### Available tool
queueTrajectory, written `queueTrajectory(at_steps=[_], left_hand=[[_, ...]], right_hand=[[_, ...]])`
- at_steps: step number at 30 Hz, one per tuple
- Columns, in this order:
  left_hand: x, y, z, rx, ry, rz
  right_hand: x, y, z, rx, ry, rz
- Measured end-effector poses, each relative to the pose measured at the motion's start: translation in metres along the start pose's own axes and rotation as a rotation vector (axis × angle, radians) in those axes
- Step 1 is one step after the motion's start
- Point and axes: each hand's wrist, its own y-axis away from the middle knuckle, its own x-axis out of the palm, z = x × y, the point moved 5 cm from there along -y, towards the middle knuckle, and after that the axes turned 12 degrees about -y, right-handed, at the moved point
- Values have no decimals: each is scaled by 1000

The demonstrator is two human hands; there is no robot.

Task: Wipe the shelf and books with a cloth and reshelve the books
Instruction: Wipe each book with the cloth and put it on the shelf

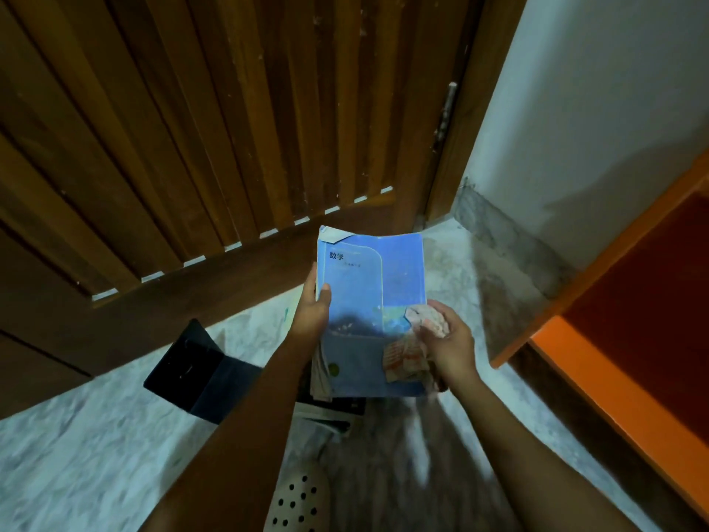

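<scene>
Book (370, 286) mid-frame, over floor: thin softcover, likely light, floppy, top-left corner dog-eared. My left hand (311, 314) fingers clamped on left edge, a fair hold. Right hand (454, 341) fingers bunched round soft cloth (429, 322) at cover's lower right.

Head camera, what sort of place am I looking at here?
Likely a corner of a home: a slatted wooden door, a pale stone floor, an orange shelf beside the white wall.
</scene>
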Motion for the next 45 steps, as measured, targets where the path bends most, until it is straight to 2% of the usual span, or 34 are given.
queueTrajectory(at_steps=[3,6,11,15,19,21,22,26,30,33,35,37,40,42,45], left_hand=[[7,18,-79,163,79,38],[5,41,-136,232,182,74],[6,87,-204,315,269,115],[17,110,-241,357,307,170],[30,126,-275,425,345,230],[31,131,-286,435,435,266],[30,133,-288,431,485,287],[27,135,-292,424,560,310],[46,133,-297,386,590,313],[48,129,-297,383,650,295],[42,128,-294,381,660,284],[39,129,-292,368,644,270],[38,128,-288,335,600,254],[38,127,-284,308,598,227],[43,127,-280,284,602,205]], right_hand=[[-24,-9,56,-85,33,50],[-43,-8,118,-154,93,95],[-71,15,227,-377,103,-136],[-52,51,304,-602,89,-194],[-5,80,353,-884,158,-77],[-6,76,359,-928,163,-110],[-17,68,357,-891,141,-167],[-69,37,332,-619,132,-339],[-39,73,326,-801,42,-210],[-17,104,312,-1022,153,-70],[-25,96,297,-1053,195,-65],[-46,75,286,-911,149,-187],[-72,51,265,-570,88,-363],[-67,57,262,-562,75,-370],[-32,95,267,-744,59,-222]])
